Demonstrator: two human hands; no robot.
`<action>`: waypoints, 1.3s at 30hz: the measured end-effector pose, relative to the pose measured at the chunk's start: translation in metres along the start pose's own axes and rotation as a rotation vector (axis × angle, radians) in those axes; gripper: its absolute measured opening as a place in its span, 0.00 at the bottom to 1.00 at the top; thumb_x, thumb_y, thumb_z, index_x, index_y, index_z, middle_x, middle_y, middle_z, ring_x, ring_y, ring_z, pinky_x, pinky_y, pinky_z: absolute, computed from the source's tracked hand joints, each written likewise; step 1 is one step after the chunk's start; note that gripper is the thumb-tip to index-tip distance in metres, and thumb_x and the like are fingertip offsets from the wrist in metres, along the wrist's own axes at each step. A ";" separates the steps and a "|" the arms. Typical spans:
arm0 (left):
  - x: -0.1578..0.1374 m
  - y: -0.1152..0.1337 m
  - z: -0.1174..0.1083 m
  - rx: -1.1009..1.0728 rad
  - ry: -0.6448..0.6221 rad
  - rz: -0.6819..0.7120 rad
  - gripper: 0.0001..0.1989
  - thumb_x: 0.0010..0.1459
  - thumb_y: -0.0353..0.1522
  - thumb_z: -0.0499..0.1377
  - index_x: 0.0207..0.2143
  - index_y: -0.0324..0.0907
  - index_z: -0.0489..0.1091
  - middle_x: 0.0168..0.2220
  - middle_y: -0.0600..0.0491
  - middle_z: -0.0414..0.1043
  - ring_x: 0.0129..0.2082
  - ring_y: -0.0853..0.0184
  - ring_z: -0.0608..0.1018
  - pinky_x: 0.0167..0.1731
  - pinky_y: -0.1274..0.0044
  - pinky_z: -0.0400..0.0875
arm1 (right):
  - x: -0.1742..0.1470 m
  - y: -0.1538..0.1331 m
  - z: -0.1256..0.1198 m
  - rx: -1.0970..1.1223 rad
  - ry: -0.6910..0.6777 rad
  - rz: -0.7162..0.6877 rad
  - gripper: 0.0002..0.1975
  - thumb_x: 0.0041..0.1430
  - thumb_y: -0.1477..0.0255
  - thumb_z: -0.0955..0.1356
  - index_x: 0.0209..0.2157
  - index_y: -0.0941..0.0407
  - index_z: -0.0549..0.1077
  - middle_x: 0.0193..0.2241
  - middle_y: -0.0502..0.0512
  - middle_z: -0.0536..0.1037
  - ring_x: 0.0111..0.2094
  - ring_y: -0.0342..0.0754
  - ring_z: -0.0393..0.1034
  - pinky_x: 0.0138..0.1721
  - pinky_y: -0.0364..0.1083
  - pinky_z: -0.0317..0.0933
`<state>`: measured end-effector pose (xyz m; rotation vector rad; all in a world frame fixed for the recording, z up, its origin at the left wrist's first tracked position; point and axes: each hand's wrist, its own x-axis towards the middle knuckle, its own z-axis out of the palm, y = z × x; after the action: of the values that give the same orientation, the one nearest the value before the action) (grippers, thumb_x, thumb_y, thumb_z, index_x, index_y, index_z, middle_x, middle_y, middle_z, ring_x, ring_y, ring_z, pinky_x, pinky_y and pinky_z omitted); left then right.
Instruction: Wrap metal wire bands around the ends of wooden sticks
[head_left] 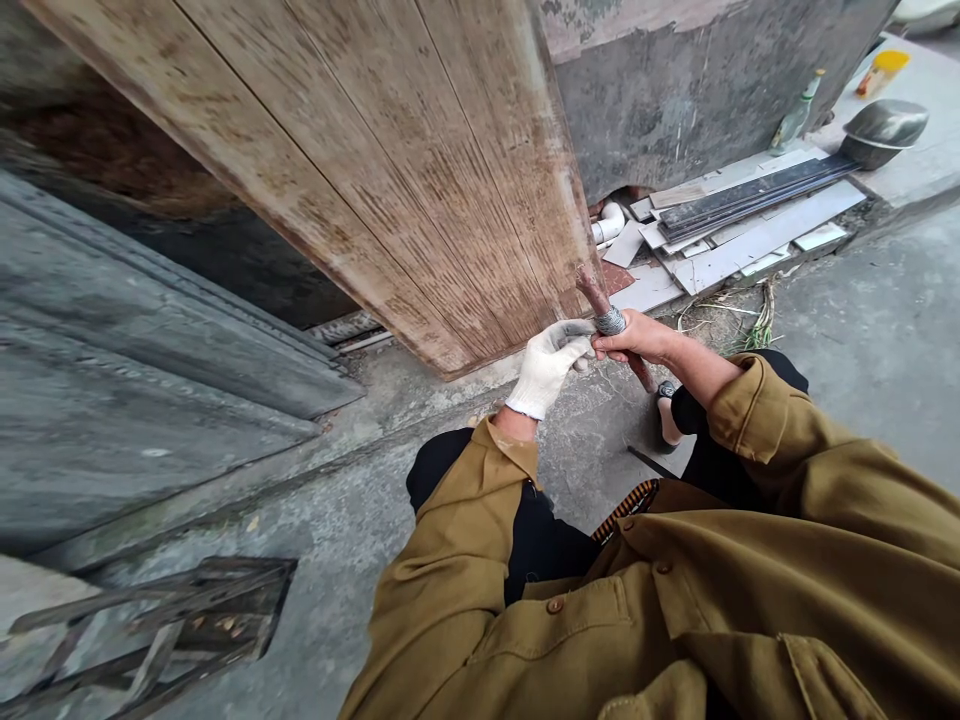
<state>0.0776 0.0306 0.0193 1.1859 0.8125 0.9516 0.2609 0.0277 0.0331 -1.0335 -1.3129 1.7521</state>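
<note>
Stick (pixel 592 290), wire-wrapped, in right hand (pixel 637 336).
I see that grip closed round it, by the wooden panel's (pixel 420 180) near right corner; gloved left hand (pixel 552 362) alongside, its grip I cannot tell.

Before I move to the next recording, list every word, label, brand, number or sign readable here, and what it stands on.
None can be read.
Yellow-topped container: any print is too small and blurred to read.
Glass bottle: too small to tell any lettering.
White glove on the left hand: no lettering shows.
Wire-wound stick in the right hand: none shows.
</note>
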 end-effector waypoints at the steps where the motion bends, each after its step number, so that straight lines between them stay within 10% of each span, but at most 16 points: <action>1: 0.000 0.000 0.000 0.016 0.003 0.003 0.17 0.50 0.36 0.67 0.42 0.37 0.74 0.28 0.52 0.74 0.25 0.70 0.77 0.22 0.80 0.70 | 0.000 0.000 0.000 -0.012 -0.004 -0.003 0.12 0.46 0.69 0.75 0.26 0.61 0.70 0.22 0.51 0.76 0.15 0.34 0.57 0.15 0.37 0.51; 28: -0.002 -0.001 0.002 0.408 0.286 0.199 0.07 0.56 0.31 0.61 0.38 0.41 0.75 0.34 0.51 0.77 0.33 0.69 0.77 0.33 0.79 0.70 | 0.003 0.004 0.004 -0.049 0.082 -0.097 0.17 0.47 0.62 0.75 0.30 0.61 0.73 0.19 0.49 0.72 0.17 0.36 0.59 0.17 0.38 0.53; 39: -0.002 0.001 0.003 0.024 0.112 -0.041 0.13 0.51 0.35 0.65 0.39 0.38 0.73 0.27 0.53 0.74 0.21 0.74 0.73 0.22 0.80 0.69 | 0.003 0.001 0.007 -0.128 0.214 -0.080 0.13 0.46 0.66 0.74 0.28 0.60 0.71 0.22 0.51 0.76 0.15 0.36 0.59 0.14 0.38 0.52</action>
<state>0.0790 0.0277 0.0213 1.1403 0.9363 0.9836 0.2526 0.0274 0.0324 -1.1882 -1.3239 1.4695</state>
